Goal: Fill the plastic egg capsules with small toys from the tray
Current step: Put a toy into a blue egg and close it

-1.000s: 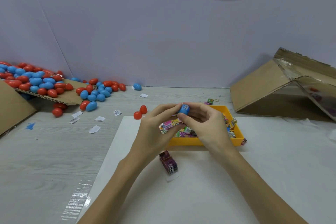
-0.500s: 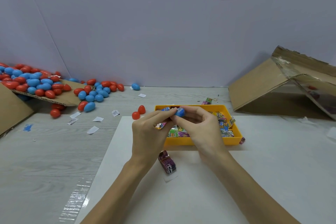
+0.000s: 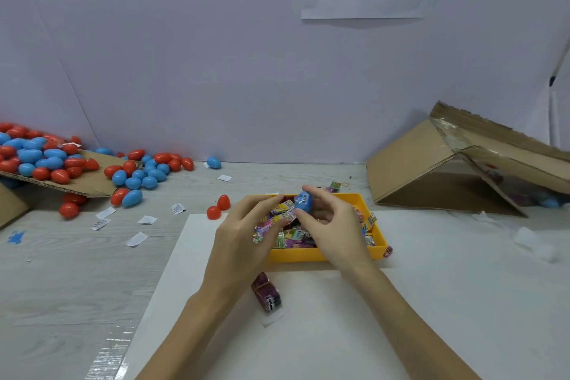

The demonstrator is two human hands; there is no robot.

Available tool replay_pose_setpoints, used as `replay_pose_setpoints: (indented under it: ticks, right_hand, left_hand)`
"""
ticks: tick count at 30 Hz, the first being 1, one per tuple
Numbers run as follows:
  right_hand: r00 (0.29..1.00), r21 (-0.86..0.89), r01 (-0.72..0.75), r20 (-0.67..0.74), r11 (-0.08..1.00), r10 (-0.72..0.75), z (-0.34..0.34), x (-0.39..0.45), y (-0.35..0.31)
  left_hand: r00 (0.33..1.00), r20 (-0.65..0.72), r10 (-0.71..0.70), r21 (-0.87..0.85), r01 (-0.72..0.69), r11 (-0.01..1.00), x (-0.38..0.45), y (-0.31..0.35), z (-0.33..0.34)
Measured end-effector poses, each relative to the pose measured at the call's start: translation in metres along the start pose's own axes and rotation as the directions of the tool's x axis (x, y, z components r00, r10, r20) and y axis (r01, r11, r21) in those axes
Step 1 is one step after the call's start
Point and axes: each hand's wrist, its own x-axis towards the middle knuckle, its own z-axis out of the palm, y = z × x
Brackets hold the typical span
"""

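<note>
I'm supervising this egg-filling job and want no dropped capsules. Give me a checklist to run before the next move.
1. Blue egg capsule held: ok, right hand pinches it.
2. Capsule over the yellow tray: ok.
3. Toy packets within reach in tray: ok.
4. Left hand holding a packet: cannot tell.
5. Capsule open or closed: cannot tell.
6. Spare eggs at hand: ok, piled left.

Bright even light, soft shadows, wide-angle edge warping.

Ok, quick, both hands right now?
Left hand: fingers straight over the yellow tray, holding nothing.
Right hand: pinching the blue egg capsule.
</note>
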Motion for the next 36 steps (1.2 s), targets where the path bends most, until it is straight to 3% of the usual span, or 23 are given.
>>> replay_pose_setpoints:
  ticks: [2, 3, 5, 6, 8, 10, 17, 20, 22, 24, 26, 29, 31, 33, 36]
  right_hand:
    - [0.992, 0.225, -0.129, 0.017, 0.966, 0.128, -0.012, 0.011, -0.004]
    - [0.98, 0.434, -0.192, 0.045, 0.88, 0.192, -0.022, 0.022, -0.008]
    - [0.963, 0.795, -0.216, 0.077, 0.566, 0.259, -0.049, 0.049, -0.023]
    - [0.962, 0.892, -0.158, 0.043, 0.423, 0.27, -0.067, 0.065, -0.033]
    - [0.96, 0.948, -0.013, -0.077, 0.318, 0.271, -0.102, 0.094, -0.048]
    - [0.956, 0.94, 0.036, -0.131, 0.338, 0.263, -0.125, 0.111, -0.052]
    - [0.976, 0.683, -0.168, 0.012, 0.711, 0.219, -0.08, 0.073, -0.009]
    - [0.991, 0.386, -0.13, 0.028, 0.913, 0.13, -0.038, 0.049, 0.004]
    - [0.997, 0.174, -0.062, 0.066, 0.983, 0.051, -0.014, 0.038, 0.011]
    - [0.994, -0.072, 0.042, 0.102, 0.997, -0.034, 0.0, 0.03, 0.017]
    - [0.983, -0.282, 0.166, 0.124, 0.945, -0.136, 0.005, 0.025, 0.023]
    - [0.956, -0.411, 0.294, 0.132, 0.863, -0.263, 0.008, 0.022, 0.028]
    - [0.943, -0.468, 0.332, 0.13, 0.819, -0.308, 0.011, 0.022, 0.031]
    - [0.938, -0.485, 0.343, 0.128, 0.805, -0.323, 0.012, 0.022, 0.033]
    - [0.936, -0.472, 0.347, 0.117, 0.81, -0.333, 0.012, 0.022, 0.033]
  left_hand:
    - [1.0, -0.024, 0.003, 0.022, -0.003, 1.0, 0.0, -0.001, -0.002]
    - [1.0, -0.023, 0.001, 0.029, 0.0, 1.0, 0.0, -0.002, -0.002]
    - [1.0, -0.007, -0.003, 0.04, 0.004, 0.999, 0.0, -0.002, -0.003]
    - [1.0, 0.006, -0.004, 0.043, 0.004, 0.999, 0.0, -0.002, -0.003]
    - [0.999, 0.039, -0.003, 0.057, 0.0, 0.998, 0.0, -0.002, -0.003]
    - [0.998, 0.062, -0.009, 0.084, 0.004, 0.996, 0.0, -0.002, -0.002]
    - [0.995, 0.08, -0.054, 0.138, 0.043, 0.99, 0.001, -0.008, -0.004]
    - [0.991, 0.063, -0.117, 0.159, 0.106, 0.982, 0.002, -0.013, -0.008]
    - [0.979, 0.04, -0.202, 0.174, 0.192, 0.966, 0.003, -0.02, -0.011]
    - [0.939, -0.004, -0.345, 0.165, 0.341, 0.925, 0.003, -0.032, -0.013]
    - [0.86, -0.076, -0.505, 0.131, 0.511, 0.85, 0.005, -0.047, -0.018]
    - [0.72, -0.188, -0.668, 0.252, 0.693, 0.676, 0.02, -0.082, -0.033]
    - [0.684, -0.214, -0.697, 0.457, 0.701, 0.548, 0.035, -0.111, -0.049]
    - [0.695, -0.18, -0.696, 0.63, 0.625, 0.461, 0.049, -0.14, -0.067]
    - [0.731, -0.052, -0.681, 0.779, 0.456, 0.43, 0.056, -0.182, -0.092]
